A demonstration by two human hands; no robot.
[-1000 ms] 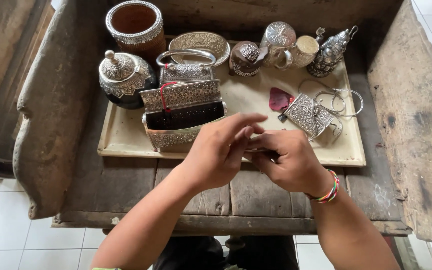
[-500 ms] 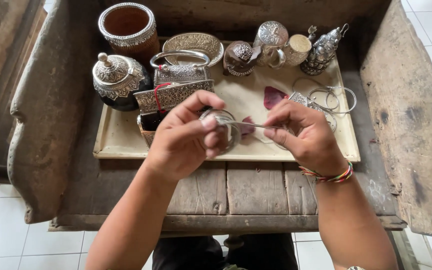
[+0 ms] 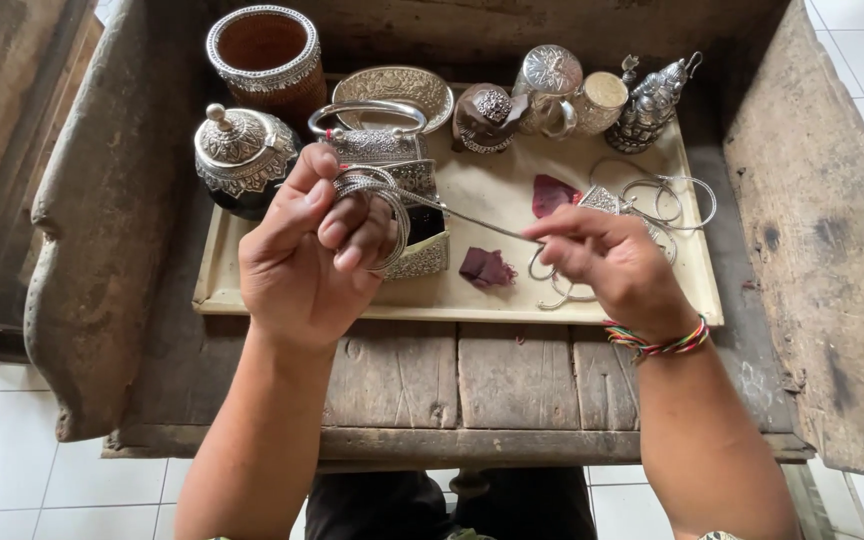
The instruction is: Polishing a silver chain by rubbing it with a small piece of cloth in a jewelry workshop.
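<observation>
Head view, hands now raised and drawn apart over the tray (image 3: 222, 290); a second ago bunched together low at the tray's front edge, working something small between them. Since then: left hand (image 3: 307, 255) lifted up and leftward, right hand (image 3: 612, 262) pulled rightward, silver chain (image 3: 472, 218) now stretched taut between the two. Reads as chain being drawn out from a coil rather than wound in, though direction not certain.

Left fingers: curled, thumb pressed against forefinger, several loops of silver coil (image 3: 377, 195) wrapped round the fingers. Closed grip, not spread.

Right fingers: thumb and forefinger pinched on the chain's free end, remaining fingers folded under. Bead bracelet (image 3: 657, 340) on that wrist.

Chain held in air above tray centre, just over the open silver box (image 3: 417, 255). Dark red cloth scrap (image 3: 487, 268) lying below.
</observation>
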